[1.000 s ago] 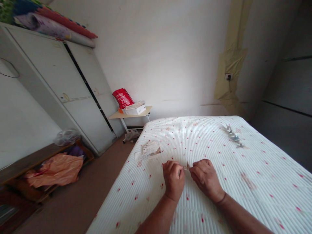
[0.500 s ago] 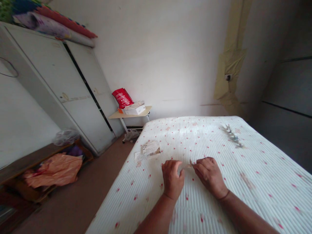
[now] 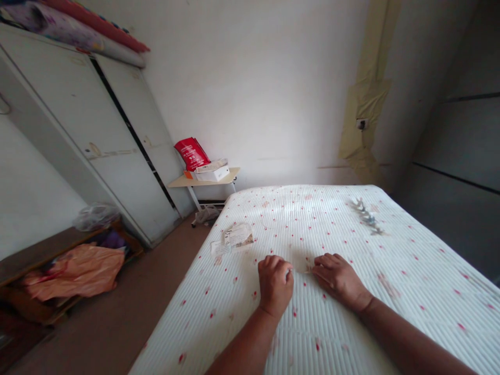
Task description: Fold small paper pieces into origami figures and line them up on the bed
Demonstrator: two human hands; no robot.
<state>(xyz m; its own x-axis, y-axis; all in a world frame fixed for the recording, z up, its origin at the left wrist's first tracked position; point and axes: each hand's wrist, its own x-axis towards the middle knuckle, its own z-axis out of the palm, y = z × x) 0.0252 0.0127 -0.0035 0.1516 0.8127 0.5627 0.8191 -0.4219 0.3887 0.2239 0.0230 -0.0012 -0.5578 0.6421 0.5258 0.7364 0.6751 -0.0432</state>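
Observation:
Both hands are over a white ribbed mattress (image 3: 289, 328) with red dots. My left hand (image 3: 275, 285) is closed, thumb against the curled fingers; a small pale bit shows at its fingertips, too small to name. To its right, my right hand (image 3: 339, 280) pinches a small, thin, brownish thing (image 3: 308, 266) that I cannot make out. A gap separates the two hands. Beyond my left hand, torn pieces of printed paper (image 3: 239, 237) lie on the mattress.
A grey-green leafy sprig or print (image 3: 367, 216) shows at the mattress's far right. Behind on the left, a small table (image 3: 201, 182) bears a red bag (image 3: 192, 153) and a white box (image 3: 213, 173). A wardrobe (image 3: 113, 172) and an orange plastic bag (image 3: 78, 273) are left.
My left hand's thumb and fingers have closed together. My right hand has shifted slightly right, and the view has turned a little.

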